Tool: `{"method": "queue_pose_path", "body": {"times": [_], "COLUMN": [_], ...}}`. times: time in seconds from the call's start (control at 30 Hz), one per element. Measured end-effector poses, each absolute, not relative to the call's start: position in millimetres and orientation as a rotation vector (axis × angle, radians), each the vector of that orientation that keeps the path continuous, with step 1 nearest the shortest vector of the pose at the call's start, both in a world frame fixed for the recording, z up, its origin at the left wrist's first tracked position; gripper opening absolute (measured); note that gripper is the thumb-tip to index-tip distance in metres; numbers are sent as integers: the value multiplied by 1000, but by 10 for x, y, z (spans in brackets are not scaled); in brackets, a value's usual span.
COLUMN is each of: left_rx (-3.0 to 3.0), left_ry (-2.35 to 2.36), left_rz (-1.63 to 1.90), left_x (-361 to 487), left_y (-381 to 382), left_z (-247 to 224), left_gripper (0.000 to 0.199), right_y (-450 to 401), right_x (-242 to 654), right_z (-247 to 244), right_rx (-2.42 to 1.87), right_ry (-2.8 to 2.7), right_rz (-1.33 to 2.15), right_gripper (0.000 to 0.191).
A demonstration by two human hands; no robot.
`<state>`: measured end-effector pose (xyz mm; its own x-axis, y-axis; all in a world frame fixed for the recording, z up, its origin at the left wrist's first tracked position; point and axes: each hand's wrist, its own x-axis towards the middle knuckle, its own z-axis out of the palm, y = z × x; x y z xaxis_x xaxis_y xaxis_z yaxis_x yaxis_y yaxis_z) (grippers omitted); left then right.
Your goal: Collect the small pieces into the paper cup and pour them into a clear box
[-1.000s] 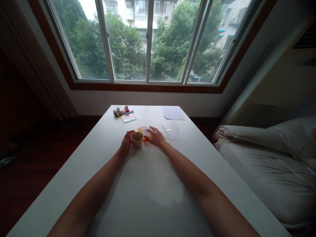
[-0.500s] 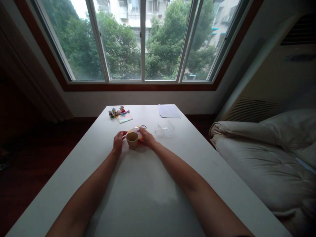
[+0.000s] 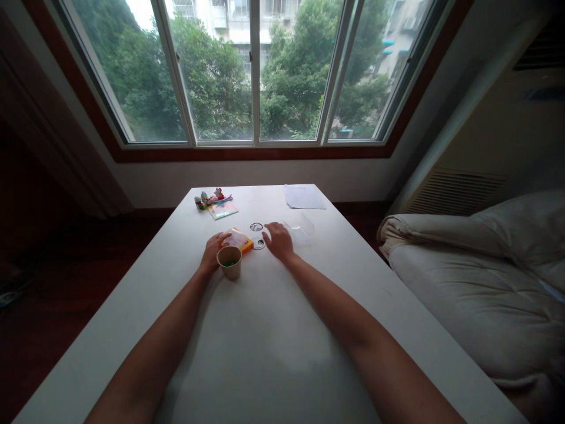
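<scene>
A brown paper cup [image 3: 231, 272] stands upright on the white table, with something green inside it. Behind the cup, my left hand [image 3: 212, 250] has its fingers around the left end of a flat orange-and-white packet [image 3: 241, 240]; the cup partly hides the packet and the hand's lower edge. My right hand [image 3: 279, 240] rests to the right with its fingers stretched out and nothing in them. Close to its fingertips lie two dark-rimmed rings or discs, a far one [image 3: 256, 227] and a near one [image 3: 259, 243], too small to name.
A clear plastic box [image 3: 302, 228] lies just right of my right hand. Farther back are a white paper sheet [image 3: 304, 197], small colourful figurines [image 3: 205, 200] and a pale card [image 3: 223, 210]. Beyond the white table [image 3: 265, 341] sits a window; a cushioned sofa [image 3: 445, 277] stands at right.
My right hand has left the packet and moved right. The cup sits slightly nearer and farther left, its green contents now visible. The near ring has come into view.
</scene>
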<state>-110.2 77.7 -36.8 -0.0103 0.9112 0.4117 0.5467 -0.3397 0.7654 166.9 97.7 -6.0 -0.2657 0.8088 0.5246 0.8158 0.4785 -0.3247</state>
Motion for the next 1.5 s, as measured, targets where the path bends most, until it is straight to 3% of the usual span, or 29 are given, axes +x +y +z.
{"method": "queue_pose_path", "body": {"times": [0.1, 0.23, 0.37, 0.57, 0.83, 1.1, 1.5], "left_rx": [1946, 2026, 2137, 2155, 2275, 2338, 2427], "left_ry": [1614, 1804, 1880, 1937, 1622, 1504, 1836], "left_rz": [1255, 1136, 1004, 1009, 1098, 1002, 707], "left_x": [-1082, -1067, -1119, -1254, -1254, -1251, -1142], "left_y": [793, 767, 726, 693, 577, 545, 356], "left_z": [-414, -413, -366, -352, -315, -319, -94], "left_gripper": [42, 47, 53, 54, 62, 71, 63], "right_y": [990, 983, 1000, 987, 798, 765, 484], "right_x": [1993, 2283, 2442, 2492, 2299, 2202, 1986], "right_z": [-4, -13, -61, -156, -129, -148, -166], "right_rx": [-1582, -1566, -1634, -1505, -1394, -1323, -1148], "right_ry": [-1904, -1987, -1938, -2112, -2169, -2257, -2452], "right_rz": [-224, -312, -374, -336, -340, -463, -256], "right_gripper": [37, 35, 44, 38, 29, 35, 24]}}
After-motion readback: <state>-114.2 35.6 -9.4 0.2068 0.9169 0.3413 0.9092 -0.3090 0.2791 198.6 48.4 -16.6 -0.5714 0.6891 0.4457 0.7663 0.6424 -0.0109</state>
